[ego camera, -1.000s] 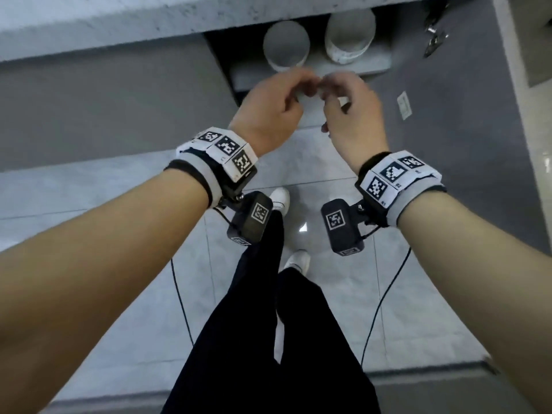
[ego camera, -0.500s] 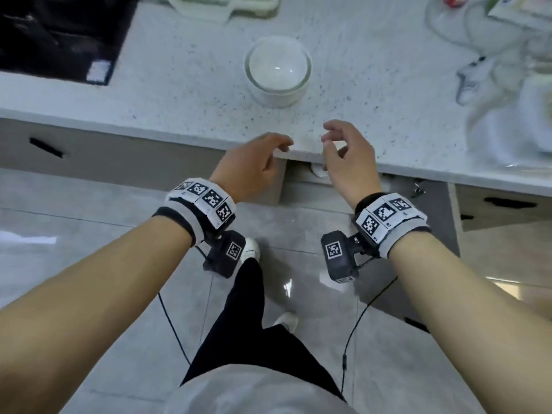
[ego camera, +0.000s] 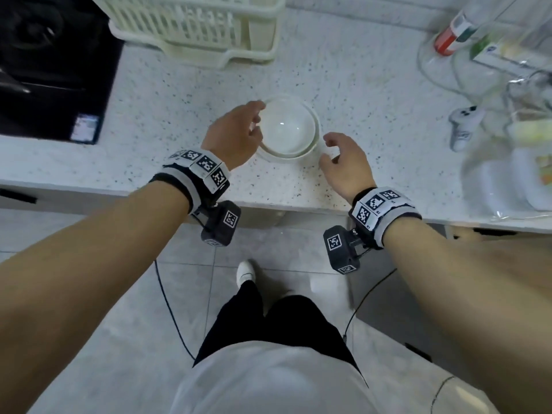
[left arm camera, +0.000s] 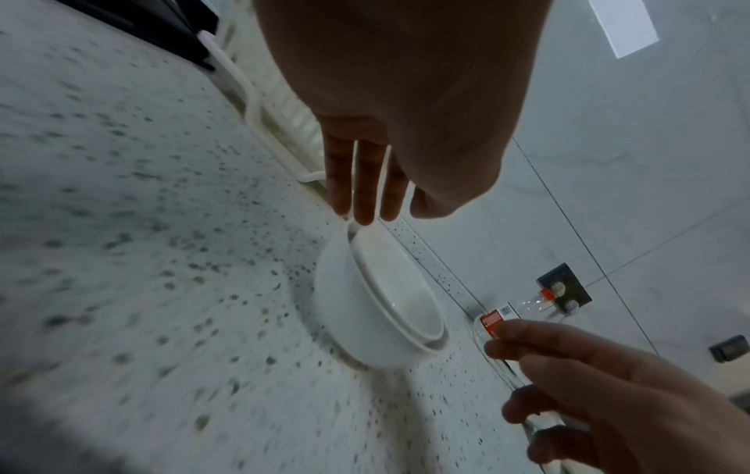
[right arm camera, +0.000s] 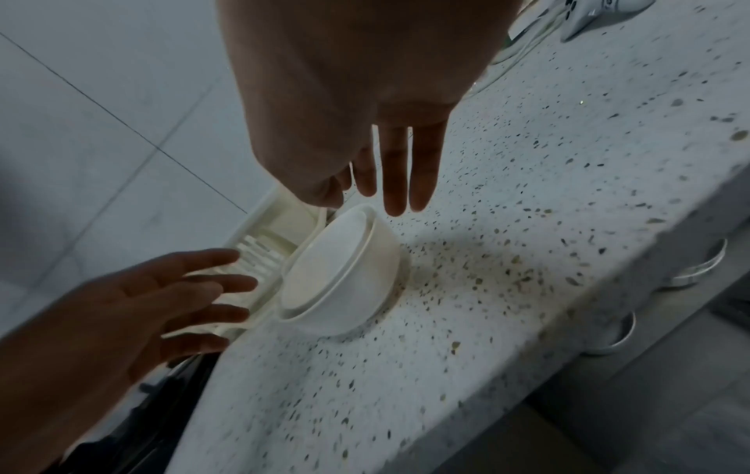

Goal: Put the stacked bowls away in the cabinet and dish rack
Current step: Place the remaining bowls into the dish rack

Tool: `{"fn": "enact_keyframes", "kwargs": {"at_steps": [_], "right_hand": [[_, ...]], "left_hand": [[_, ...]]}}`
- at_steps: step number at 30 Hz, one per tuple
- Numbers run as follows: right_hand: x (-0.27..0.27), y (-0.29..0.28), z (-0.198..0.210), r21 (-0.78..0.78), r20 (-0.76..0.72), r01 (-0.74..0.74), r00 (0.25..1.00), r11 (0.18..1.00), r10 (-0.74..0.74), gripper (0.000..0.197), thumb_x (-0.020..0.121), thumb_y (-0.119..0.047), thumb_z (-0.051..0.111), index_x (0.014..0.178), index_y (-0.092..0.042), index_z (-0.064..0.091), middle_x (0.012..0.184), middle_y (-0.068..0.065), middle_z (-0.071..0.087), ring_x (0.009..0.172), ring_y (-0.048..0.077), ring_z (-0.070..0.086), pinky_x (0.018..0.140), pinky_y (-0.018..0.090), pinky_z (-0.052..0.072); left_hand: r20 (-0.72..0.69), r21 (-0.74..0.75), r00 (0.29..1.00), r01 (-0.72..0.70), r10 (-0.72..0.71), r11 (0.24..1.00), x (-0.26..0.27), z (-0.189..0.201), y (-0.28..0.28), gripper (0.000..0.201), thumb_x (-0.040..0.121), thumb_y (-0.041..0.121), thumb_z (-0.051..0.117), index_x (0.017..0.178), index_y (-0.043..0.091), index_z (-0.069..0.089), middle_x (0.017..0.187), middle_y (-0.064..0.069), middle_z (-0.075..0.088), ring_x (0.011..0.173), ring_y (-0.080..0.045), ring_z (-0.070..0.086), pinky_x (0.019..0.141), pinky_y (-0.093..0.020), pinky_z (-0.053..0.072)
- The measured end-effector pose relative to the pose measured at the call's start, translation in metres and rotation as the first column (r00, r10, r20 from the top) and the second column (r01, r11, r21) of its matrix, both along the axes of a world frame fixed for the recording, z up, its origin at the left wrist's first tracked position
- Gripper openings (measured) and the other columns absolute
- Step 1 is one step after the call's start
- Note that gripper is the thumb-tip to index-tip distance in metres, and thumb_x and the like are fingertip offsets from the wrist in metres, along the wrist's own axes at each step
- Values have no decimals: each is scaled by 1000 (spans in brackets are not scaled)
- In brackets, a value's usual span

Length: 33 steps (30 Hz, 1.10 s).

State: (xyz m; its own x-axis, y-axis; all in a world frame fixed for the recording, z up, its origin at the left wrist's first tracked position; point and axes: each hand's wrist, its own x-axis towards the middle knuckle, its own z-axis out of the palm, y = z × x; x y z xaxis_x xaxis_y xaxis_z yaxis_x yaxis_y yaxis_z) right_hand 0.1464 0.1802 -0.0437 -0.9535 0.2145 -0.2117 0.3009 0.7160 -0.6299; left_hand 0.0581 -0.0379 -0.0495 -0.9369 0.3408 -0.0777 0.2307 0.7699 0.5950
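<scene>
I am bracketing the glossy white nested ceramic bowls (ego camera: 287, 129) with my left hand (ego camera: 233, 135) and right hand (ego camera: 343, 161), fingers spread and holding nothing; they look slippery and breakable, so I'd grip under opposite rims.

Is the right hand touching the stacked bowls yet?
Apart. The right wrist view shows the right hand with straight fingers ending short of the stacked bowls, speckled counter visible between them.
</scene>
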Motion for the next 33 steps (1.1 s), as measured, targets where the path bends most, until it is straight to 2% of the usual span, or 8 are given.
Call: {"fn": "enact_keyframes", "kwargs": {"at_steps": [4,9,11,17,21,26,29,33], "right_hand": [[-36,1,-8,-13,102,20,995,1000,-19,54,95,-28,54,145,-13,40,145,9,47,124,26,53,107,43,44],[-65,6,-7,-73,97,-57,993,996,64,37,95,-16,51,126,4,55,130,22,57,113,37,59,99,45,48],[-73,13,-9,-89,101,-57,993,994,66,40,96,-20,51,131,-1,55,134,18,56,116,34,58,102,45,47],[-88,31,-14,-159,128,-137,979,978,158,44,93,-21,54,136,-13,53,135,9,56,115,27,58,102,40,47],[-98,46,-19,-232,103,-174,974,957,202,38,94,-21,56,131,-15,58,126,5,62,109,22,60,100,41,49],[-111,60,-18,-309,83,-145,980,940,179,36,96,-23,54,132,-19,58,125,-2,64,100,10,59,92,28,48],[-122,58,-5,-432,22,-35,999,901,49,37,97,-27,54,133,-21,55,121,-6,61,98,1,58,92,28,50],[-138,39,24,-639,78,14,996,769,47,38,97,-43,49,133,-28,50,130,-4,57,118,17,58,98,43,53]], "left_hand": [[-2,-229,1000,27,-28,973,-41,-3,26,35,95,20,44,127,12,53,113,-8,64,92,-26,59,75,-37,44],[18,-480,993,114,-120,870,-72,0,48,25,95,13,45,109,4,63,79,-7,56,73,-26,55,63,-35,41],[78,-531,990,139,-115,836,-79,4,54,23,95,13,46,106,3,65,71,-5,54,71,-26,57,63,-35,44],[212,-630,974,197,-78,751,-79,7,82,28,96,19,49,119,6,57,92,-8,62,83,-27,61,67,-33,46],[233,-632,972,180,-37,754,-80,4,92,35,89,9,54,124,8,53,105,-10,66,95,-30,64,68,-35,44],[253,-562,967,125,26,818,-79,11,81,30,91,8,49,120,7,54,106,-12,64,96,-31,62,71,-33,44],[366,-348,919,-12,147,938,-84,24,63,24,92,7,43,111,3,58,106,-16,64,89,-31,66,66,-34,51],[558,-57,794,-253,241,966,-98,46,48,28,91,1,43,110,0,63,91,-18,69,63,-22,71,54,-28,60]]}}
